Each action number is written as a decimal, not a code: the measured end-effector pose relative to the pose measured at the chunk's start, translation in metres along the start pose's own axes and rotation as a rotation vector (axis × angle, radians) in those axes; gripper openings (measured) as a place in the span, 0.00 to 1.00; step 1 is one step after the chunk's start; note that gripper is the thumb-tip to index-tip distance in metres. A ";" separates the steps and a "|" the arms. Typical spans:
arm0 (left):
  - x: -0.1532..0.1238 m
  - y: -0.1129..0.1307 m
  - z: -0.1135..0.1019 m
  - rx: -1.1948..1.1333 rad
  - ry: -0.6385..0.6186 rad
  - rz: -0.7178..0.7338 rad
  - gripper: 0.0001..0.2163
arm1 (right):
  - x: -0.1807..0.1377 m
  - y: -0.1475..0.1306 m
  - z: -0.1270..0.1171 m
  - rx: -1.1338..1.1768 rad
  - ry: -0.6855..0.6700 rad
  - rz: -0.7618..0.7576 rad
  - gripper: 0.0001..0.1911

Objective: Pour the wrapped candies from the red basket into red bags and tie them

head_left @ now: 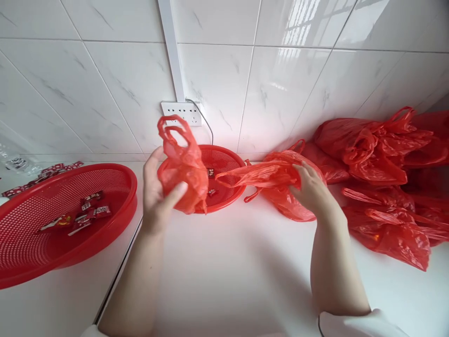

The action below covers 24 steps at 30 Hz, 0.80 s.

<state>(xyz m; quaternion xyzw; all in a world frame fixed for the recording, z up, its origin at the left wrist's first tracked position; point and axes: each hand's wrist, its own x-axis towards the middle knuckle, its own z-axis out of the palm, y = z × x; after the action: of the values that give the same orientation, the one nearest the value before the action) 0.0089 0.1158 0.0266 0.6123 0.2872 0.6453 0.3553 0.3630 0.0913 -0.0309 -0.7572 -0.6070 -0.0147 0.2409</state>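
A crumpled red plastic bag (191, 185) with its loop handles sticking up is in my left hand (156, 194); the thumb lies across its front and the fingers are behind. It hangs in front of the small red basket (224, 206), which has a few small wrapped snacks (211, 173) inside. To the right, my right hand (312, 189) has thumb and fingers closed on the gathered top of a second red plastic bag (280, 175). This bag lies on the white counter, one long twisted end reaching left over the basket's rim. What it contains is hidden.
A large red basket (131, 201) with several wrapped snacks (93, 213) stands on the left. Behind it are snack strips (45, 177) and a clear plastic bottle (17, 161). Several filled red bags (382, 150) crowd the right. A power socket (182, 113) is on the tiled wall.
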 end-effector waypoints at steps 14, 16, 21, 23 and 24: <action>-0.049 0.037 0.017 0.765 -0.873 0.028 0.23 | -0.056 -0.092 -0.034 0.784 -0.317 -0.676 0.10; -0.054 0.038 0.009 0.771 -0.905 -0.160 0.18 | -0.055 -0.091 -0.029 0.889 -0.392 -0.698 0.04; -0.082 0.022 -0.008 0.990 -0.743 -0.490 0.21 | -0.060 -0.105 -0.021 0.902 -0.623 -0.881 0.06; -0.094 0.014 -0.013 1.033 -0.700 -0.526 0.30 | -0.064 -0.112 -0.020 0.864 -0.711 -0.948 0.08; -0.100 0.011 -0.015 1.055 -0.694 -0.534 0.35 | -0.065 -0.114 -0.020 0.838 -0.739 -0.965 0.08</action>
<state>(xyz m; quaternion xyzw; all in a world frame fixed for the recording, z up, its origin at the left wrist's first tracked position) -0.0075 0.0298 -0.0244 0.7830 0.5737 0.0758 0.2281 0.2456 0.0417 0.0059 -0.2059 -0.8688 0.3700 0.2567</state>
